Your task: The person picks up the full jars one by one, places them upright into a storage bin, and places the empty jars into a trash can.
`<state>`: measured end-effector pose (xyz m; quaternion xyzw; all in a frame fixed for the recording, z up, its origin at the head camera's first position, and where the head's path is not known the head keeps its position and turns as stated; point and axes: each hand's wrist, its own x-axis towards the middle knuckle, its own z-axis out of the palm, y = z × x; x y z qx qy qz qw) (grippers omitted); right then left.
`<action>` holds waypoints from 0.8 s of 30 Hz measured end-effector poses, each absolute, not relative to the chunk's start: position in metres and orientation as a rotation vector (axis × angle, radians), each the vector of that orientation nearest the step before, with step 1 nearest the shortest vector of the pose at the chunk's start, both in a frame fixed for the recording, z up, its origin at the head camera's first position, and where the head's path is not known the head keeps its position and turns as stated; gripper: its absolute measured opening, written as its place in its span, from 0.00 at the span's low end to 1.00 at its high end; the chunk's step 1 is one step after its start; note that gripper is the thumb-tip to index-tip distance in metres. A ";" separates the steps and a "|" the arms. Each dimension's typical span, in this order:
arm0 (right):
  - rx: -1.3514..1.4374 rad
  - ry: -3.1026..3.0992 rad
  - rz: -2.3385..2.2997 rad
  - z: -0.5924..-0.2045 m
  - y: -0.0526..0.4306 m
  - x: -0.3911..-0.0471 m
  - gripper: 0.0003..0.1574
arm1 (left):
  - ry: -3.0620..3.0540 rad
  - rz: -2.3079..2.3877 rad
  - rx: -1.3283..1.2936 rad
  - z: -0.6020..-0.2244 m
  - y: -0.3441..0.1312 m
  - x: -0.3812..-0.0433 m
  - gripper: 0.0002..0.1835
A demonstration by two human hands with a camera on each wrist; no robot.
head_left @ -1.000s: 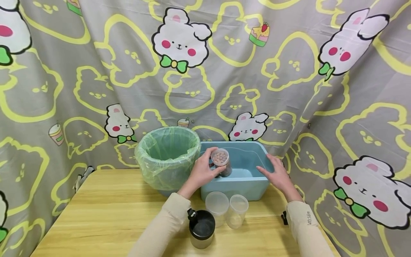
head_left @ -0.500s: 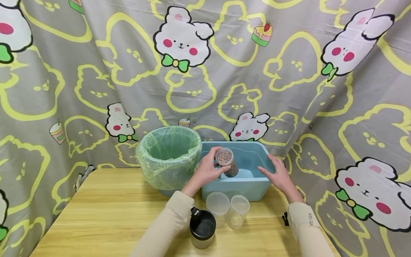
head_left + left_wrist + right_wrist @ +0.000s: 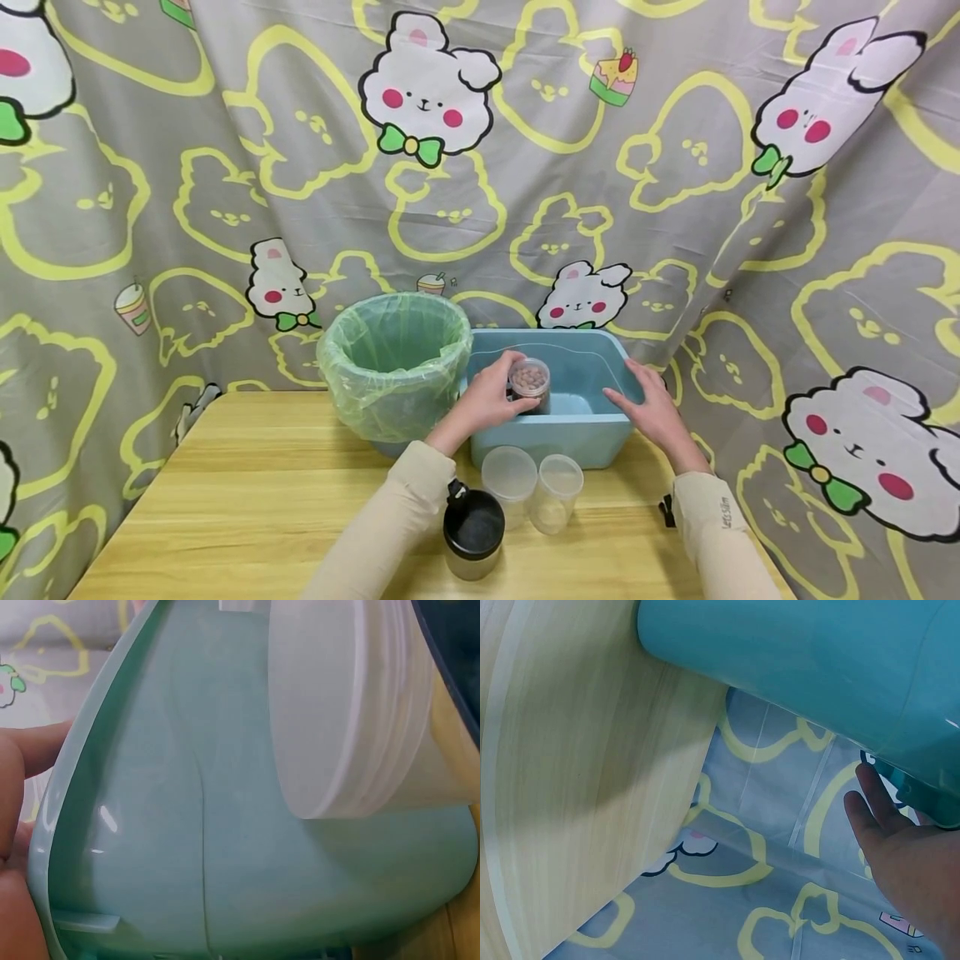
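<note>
In the head view my left hand (image 3: 486,396) grips a clear jar of small brown nut-like pieces (image 3: 529,378), thumb and fingers at its sides. The jar stands upright low inside the blue tub (image 3: 558,442), its lower part hidden by the front wall. My right hand (image 3: 652,408) rests at the tub's right rim, thumb spread over the inside and fingers outside. In the right wrist view its fingers (image 3: 877,799) lie fairly straight along the tub's underside edge. The left wrist view shows the tub's front wall (image 3: 187,787) with the left hand reaching over the rim; the jar is hidden there.
A bin with a green liner (image 3: 390,392) stands left of the tub. In front are two clear containers, one wider (image 3: 508,475) and one narrower (image 3: 557,492), plus a black-lidded jar (image 3: 474,533). A patterned curtain (image 3: 435,208) closes off the wooden table's back.
My left hand has carried the jar slightly right and lowered it into the tub. The right hand has stayed at the rim.
</note>
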<state>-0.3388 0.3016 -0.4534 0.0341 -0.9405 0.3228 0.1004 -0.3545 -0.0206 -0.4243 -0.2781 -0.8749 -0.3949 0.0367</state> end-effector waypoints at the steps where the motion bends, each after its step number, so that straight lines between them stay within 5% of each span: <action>1: 0.103 -2.778 0.954 -0.454 0.302 -0.339 0.56 | -2.693 -1.205 -0.851 -0.424 -0.020 -0.355 0.40; 24: 0.125 -2.767 0.944 -0.453 0.300 -0.338 0.54 | -2.800 -1.020 -0.862 -0.427 -0.018 -0.354 0.35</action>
